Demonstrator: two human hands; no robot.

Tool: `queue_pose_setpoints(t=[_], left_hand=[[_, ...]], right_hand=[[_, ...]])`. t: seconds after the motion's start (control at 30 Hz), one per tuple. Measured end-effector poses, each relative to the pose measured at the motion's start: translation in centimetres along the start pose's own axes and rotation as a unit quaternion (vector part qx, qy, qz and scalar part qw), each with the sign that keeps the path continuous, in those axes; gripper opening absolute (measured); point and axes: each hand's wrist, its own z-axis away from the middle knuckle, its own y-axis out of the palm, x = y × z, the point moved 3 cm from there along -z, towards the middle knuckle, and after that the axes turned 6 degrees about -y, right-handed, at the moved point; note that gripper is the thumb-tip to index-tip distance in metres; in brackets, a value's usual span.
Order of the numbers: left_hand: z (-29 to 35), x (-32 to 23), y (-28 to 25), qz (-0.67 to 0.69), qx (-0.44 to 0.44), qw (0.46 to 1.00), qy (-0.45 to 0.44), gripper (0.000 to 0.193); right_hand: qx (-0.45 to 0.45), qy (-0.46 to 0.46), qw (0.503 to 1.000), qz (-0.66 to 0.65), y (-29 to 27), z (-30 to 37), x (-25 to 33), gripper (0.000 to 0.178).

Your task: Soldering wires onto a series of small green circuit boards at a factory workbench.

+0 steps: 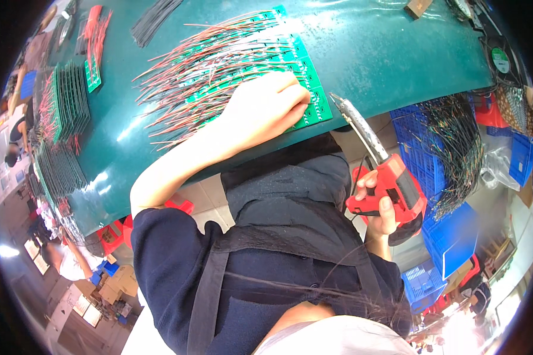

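Observation:
My left hand (272,103) rests on the near right part of the green circuit boards (315,89), its fingers curled together. What they pinch, if anything, is hidden beneath them. Many thin red and dark wires (166,100) fan out leftward from these boards over the tabletop. In my right hand (386,218) is a red and black soldering gun (401,186), gripped by its handle. Its metal tip points up and left, close to the boards' right edge but apart from them.
The green table (385,59) carries a bundle of dark wires (151,23), a small board with red wires (93,74) and upright stacks of boards (71,103) at left. A solder reel (501,59) is at far right. Blue crates (417,145) hold wired parts beside the table.

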Motion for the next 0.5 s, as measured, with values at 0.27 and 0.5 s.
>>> queue_pose_setpoints(t=[0.27,0.5], left_hand=[[-1.2,0.4,-2.5,-0.021,0.056,0.998,-0.023,0.012],[-8.7,11.4,-7.1,-0.22,-0.21,0.952,0.015,0.013]], right_hand=[[0.018,-0.033,0.999,-0.014,0.3,-0.2,-0.3,0.042],[0.018,-0.068,0.997,-0.033,2.2,-0.5,-0.1,0.04]])
